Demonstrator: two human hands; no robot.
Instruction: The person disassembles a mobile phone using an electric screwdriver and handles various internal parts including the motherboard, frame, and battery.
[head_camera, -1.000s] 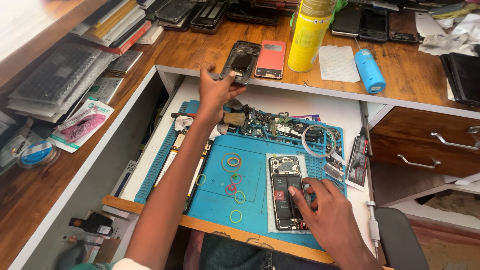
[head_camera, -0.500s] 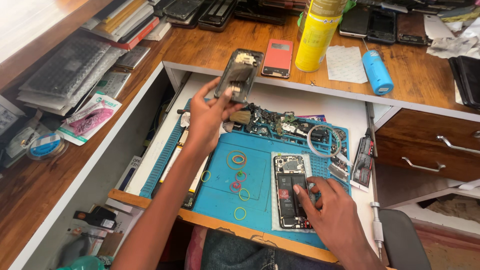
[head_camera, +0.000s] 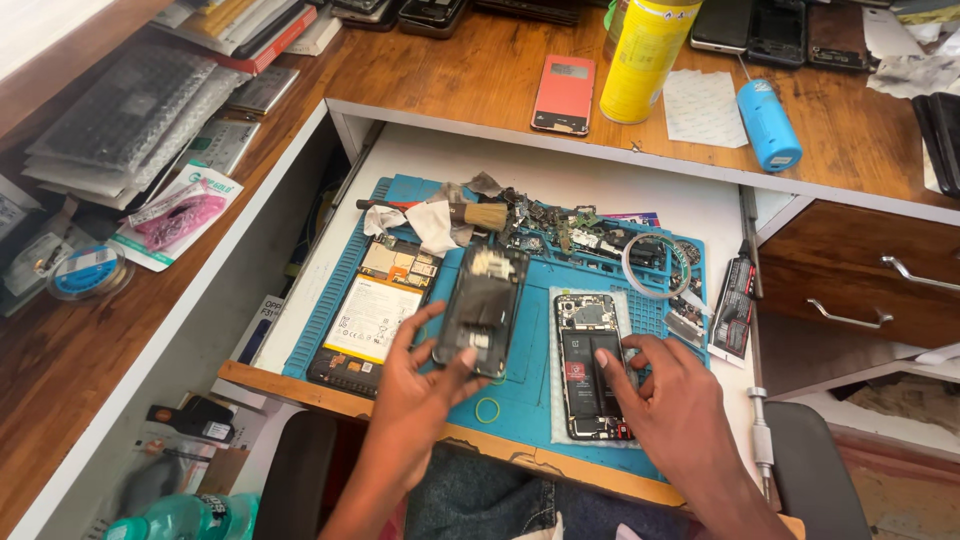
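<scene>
The person's left hand (head_camera: 425, 385) holds a dark rectangular phone frame (head_camera: 482, 310) above the blue silicone work mat (head_camera: 530, 385). The fingers are clamped on its near end, the thumb on the face and the other fingers along the left edge. The frame is tilted a little and lifted over the mat, in the middle of the scene.

The right hand (head_camera: 670, 400) rests on an opened black phone with a dark battery (head_camera: 590, 365), which lies flat on the mat just right of the frame. Its fingers are a little apart and press on the right edge of the phone.

The mat lies in a white pull-out drawer (head_camera: 560, 175). In this drawer, on the left part of the mat, there is another opened phone with a white battery (head_camera: 375, 320). At the far side of the mat I see a small brush with pale bristles (head_camera: 480, 215), a heap of small phone parts (head_camera: 570, 235) and a clear ring of tape (head_camera: 655, 265). A green rubber ring (head_camera: 487, 409) lies near the front edge.

On the brown wooden desk (head_camera: 470, 80), far from the person, stand a yellow spray can (head_camera: 642, 55), a red flat phone (head_camera: 564, 93) and a blue cylinder (head_camera: 769, 125).
</scene>
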